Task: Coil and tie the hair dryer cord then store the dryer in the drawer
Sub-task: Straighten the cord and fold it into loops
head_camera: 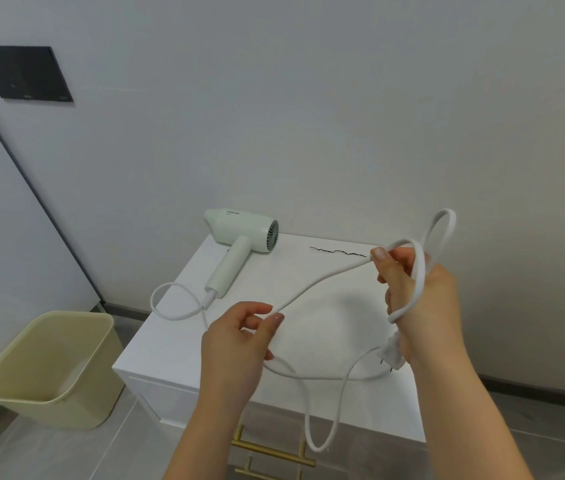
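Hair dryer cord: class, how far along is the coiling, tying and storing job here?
Done: a couple of loops sit round the right hand. In hand: the left hand pinches the next stretch of cord. Left: slack trails to the hair dryer on the cabinet, the black tie lies unused, and the drawer is closed.

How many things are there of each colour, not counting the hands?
White: 2, cord and cabinet
Pale green: 1, hair dryer
Yellowish: 1, bin
Black: 2, twist tie and wall panel
Gold: 2, upper handle and lower handle
Total: 8
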